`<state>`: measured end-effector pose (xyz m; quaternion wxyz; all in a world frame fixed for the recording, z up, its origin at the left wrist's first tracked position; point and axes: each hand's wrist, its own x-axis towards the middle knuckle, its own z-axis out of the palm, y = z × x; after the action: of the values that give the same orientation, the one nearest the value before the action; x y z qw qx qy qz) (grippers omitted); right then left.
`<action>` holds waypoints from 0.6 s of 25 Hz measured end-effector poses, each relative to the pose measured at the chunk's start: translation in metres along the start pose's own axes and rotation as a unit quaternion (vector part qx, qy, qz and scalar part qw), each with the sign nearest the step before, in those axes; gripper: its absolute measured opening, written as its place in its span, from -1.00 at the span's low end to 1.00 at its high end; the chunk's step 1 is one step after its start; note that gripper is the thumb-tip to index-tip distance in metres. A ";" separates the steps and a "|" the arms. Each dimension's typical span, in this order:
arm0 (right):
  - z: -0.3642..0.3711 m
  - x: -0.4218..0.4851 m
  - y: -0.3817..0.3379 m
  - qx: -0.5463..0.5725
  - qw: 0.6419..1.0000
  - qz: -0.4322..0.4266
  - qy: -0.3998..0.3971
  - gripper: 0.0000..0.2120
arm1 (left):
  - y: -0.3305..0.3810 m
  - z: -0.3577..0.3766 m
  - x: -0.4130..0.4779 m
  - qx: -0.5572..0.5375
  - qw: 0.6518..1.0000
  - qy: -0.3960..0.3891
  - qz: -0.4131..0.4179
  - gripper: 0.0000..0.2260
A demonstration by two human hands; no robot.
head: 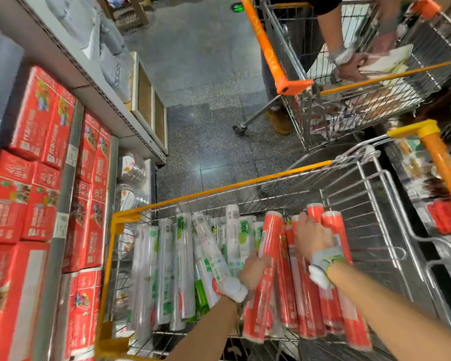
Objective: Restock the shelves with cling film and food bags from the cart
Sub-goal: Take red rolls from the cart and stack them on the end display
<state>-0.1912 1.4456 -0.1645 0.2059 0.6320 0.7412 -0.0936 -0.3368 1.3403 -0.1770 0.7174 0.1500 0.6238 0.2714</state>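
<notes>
While your left hand (254, 270) grips one red roll (271, 235) and your right hand (313, 237) curls its fingers over the tops of the red rolls (294, 303) just beside it, all standing on end in the right half of the cart (219, 189), gather a tight bundle rather than a loose armful. Lift straight up so the slick wrappers neither snag the wire nor topple the white-and-green rolls (182, 256) leaning alongside, then swing left to the shelves (63, 178), where red boxes (39, 115) are stacked.
</notes>
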 end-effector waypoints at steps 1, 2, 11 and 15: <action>-0.002 0.010 -0.003 -0.022 1.000 -0.009 -0.003 -0.64 | 0.003 -0.005 -0.002 -0.028 0.999 -0.027 0.012 -0.37; -0.003 0.017 -0.005 -0.045 0.999 -0.014 -0.015 -0.63 | 0.007 -0.008 -0.004 -0.031 0.998 -0.040 0.031 -0.43; 0.001 0.027 -0.016 -0.082 0.995 -0.043 -0.039 -0.48 | 0.023 -0.029 -0.021 0.086 0.993 -0.004 0.081 -0.64; -0.005 0.015 -0.020 -0.002 0.996 -0.077 -0.054 -0.31 | 0.018 -0.032 -0.027 0.056 0.995 -0.002 0.085 -0.58</action>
<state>-0.2133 1.4569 -0.1686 0.2388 0.5669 0.7756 -0.1415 -0.3736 1.3356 -0.1508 0.6832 0.2429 0.6218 0.2958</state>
